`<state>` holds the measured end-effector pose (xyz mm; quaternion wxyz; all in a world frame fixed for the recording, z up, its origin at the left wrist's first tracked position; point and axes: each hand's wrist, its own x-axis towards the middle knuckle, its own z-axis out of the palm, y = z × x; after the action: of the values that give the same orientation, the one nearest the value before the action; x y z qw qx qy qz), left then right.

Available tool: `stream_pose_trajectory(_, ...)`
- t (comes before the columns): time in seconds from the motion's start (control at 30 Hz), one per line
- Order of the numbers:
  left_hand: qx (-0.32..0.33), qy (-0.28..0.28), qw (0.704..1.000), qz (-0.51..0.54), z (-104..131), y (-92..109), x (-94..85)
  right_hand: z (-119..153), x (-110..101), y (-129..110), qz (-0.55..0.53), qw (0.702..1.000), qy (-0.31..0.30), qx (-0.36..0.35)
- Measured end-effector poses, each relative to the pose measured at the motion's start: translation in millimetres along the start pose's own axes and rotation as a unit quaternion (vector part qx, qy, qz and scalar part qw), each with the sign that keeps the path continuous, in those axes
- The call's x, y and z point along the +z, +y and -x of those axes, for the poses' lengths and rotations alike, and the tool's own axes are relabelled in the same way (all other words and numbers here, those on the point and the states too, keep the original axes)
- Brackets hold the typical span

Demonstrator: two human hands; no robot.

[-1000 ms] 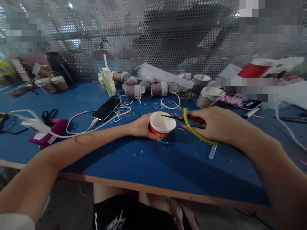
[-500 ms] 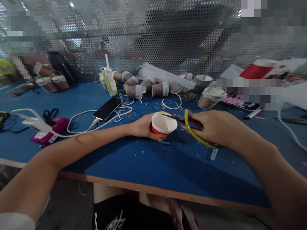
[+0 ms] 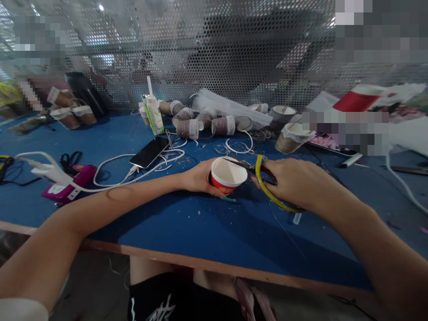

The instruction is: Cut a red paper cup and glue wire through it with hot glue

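Note:
My left hand [image 3: 202, 176] is wrapped round the left side of a red paper cup [image 3: 228, 173] with a white inside, tilted a little on the blue table. A green strip [image 3: 228, 199] shows at my thumb, under the cup. In my right hand [image 3: 290, 180] is a pair of scissors [image 3: 246, 165], its fingers closed on the dark red handles. The blades reach over the cup's far right rim. A yellow band [image 3: 267, 189] curves round the handle side, below my fingers; whether it is fixed to the scissors I cannot tell.
Several twine-wrapped cups [image 3: 223, 125] lie along the back by the mesh wall [image 3: 214, 58], with clear plastic strips [image 3: 230, 104] on top. A drink carton [image 3: 154, 116], a phone [image 3: 150, 151], white cables [image 3: 112, 161] and a magenta power strip [image 3: 68, 185] are at left. A pen [image 3: 351, 160] lies right.
My right hand and the scissors have shifted slightly left and down, with the blades over the cup's rim. My left hand and the cup stay almost where they were.

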<state>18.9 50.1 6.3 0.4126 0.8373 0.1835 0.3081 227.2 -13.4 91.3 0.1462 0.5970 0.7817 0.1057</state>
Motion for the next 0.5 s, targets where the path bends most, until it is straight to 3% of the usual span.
stream_pose_trajectory(0.2, -0.014, 0.0, 1.0, -0.005, 1.0, -1.4, -0.2, -2.5, 3.7, 3.8, 0.01, 1.0, -0.019, -0.009)
stream_pose_trajectory(0.5, -0.006, -0.019, 1.0, 0.019, 0.1, 1.9, -1.9, -3.0, 2.1, 0.9, 0.006, 1.0, 0.012, -0.014)
